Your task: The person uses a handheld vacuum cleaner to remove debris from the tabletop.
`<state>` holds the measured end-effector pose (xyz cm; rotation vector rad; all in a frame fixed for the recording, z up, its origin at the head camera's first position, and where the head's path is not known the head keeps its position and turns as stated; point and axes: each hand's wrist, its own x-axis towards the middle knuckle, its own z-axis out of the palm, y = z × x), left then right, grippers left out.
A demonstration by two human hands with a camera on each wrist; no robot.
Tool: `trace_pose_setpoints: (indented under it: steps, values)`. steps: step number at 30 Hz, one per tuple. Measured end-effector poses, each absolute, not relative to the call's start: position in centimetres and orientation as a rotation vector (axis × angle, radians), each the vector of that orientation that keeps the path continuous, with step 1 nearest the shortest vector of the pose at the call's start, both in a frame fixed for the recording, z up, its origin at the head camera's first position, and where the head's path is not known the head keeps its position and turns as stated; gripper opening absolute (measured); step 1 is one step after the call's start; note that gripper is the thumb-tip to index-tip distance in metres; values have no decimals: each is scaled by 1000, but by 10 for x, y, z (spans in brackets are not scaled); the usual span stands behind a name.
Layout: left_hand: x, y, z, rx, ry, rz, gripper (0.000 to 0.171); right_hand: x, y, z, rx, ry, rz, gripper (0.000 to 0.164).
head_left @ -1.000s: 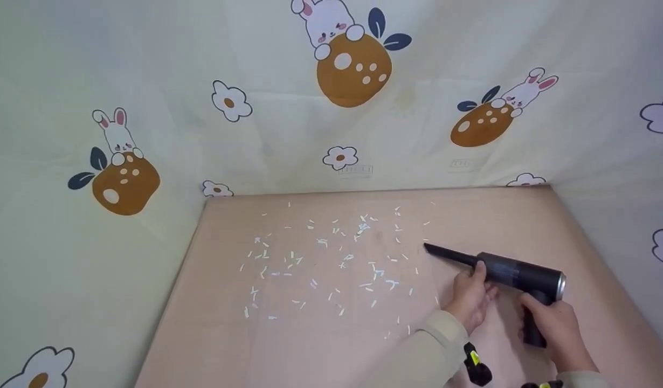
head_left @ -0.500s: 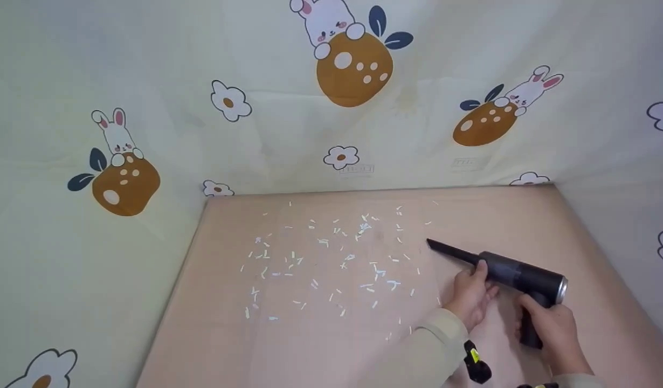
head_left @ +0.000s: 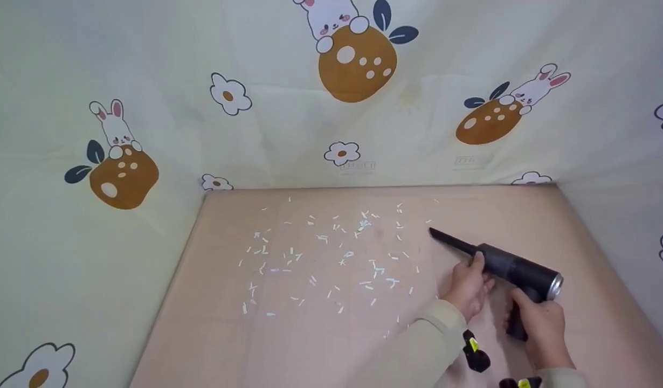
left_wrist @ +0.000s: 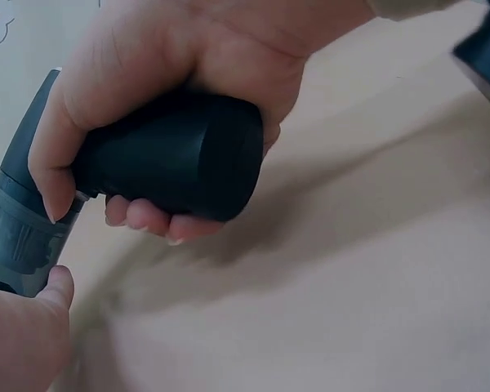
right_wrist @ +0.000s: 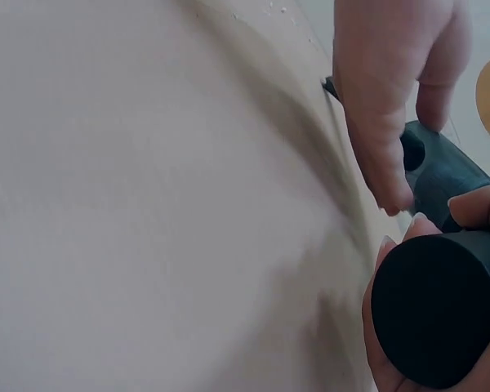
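Observation:
A black handheld vacuum [head_left: 517, 269] with a long slim nozzle slants over the right side of the tan surface, its tip pointing up and left. In the head view the tip is just below a single white scrap. My left hand [head_left: 468, 285] holds the front of the body, thumb on the near side and fingers beneath. My right hand [head_left: 541, 323] grips the handle; in the left wrist view its fingers wrap round the dark handle [left_wrist: 171, 155]. Small pale scraps [head_left: 346, 255], thin like cut paper, lie scattered to the left of the nozzle.
The tan surface [head_left: 202, 345] meets a cream fabric backdrop [head_left: 277, 140] printed with rabbits and flowers at the back and both sides. A black wrist strap [head_left: 476, 353] with a yellow patch sits by my left sleeve [head_left: 428, 339].
The nozzle tip has moved slightly away toward the back, while the handle and right hand have shifted a little left. A scrap beside the tip in the earliest frame no longer shows.

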<state>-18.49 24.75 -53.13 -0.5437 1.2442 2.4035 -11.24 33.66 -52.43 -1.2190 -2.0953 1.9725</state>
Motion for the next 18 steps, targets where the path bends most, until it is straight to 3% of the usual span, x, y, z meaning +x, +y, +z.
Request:
trace_pose_setpoints:
  steps: [18]
  values:
    - [-207, 238, -542, -471, 1254, 2368, 43, -125, 311, -535, -1189, -1947, 1917, 32]
